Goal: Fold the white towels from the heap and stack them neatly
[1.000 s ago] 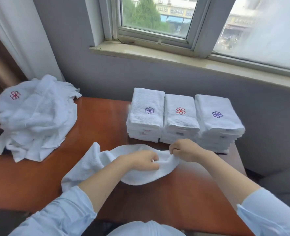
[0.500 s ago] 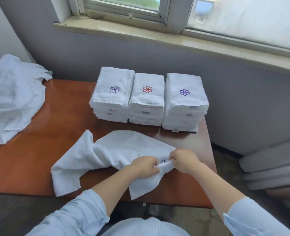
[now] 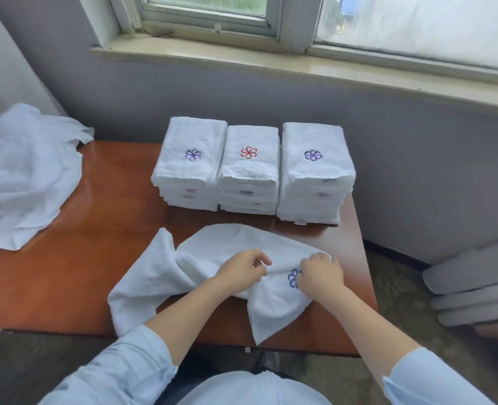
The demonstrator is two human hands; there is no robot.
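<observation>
White towel: we have one white towel [image 3: 218,252] lying crumpled and unfolded on the near part of the table. One end trails to our left, and a corner hangs over the near edge.
Wood table: the reddish-brown table [image 3: 95,229] carries the towel, the heap and the stacks.
Left hand: our left hand [image 3: 243,271] sits on the middle of the towel with its fingers curled and gathers a fold of cloth. The pinch itself is hidden under the fingers.
Right hand: our right hand [image 3: 322,274] is curled over the towel's right end and grips the cloth at its far edge.
Emblem: a blue pinwheel emblem [image 3: 294,278] faces up between our two hands, partly covered by the right one.
Heap: the heap of unfolded towels [image 3: 22,176] lies at the far left of the table, well apart from our hands.
Stacks: three stacks stand side by side at the far edge, touching or nearly so. They are the left stack [image 3: 190,159] with a purple emblem on top, the middle stack [image 3: 249,168] with a red one, and the right stack [image 3: 313,168] with a purple one.
Sleeves: we wear light blue sleeves [image 3: 130,366] pushed up the forearms.
Behind: a windowsill [image 3: 271,62] runs above the grey wall.
Right of the table: grey cushions [image 3: 475,287] are piled on the floor.
</observation>
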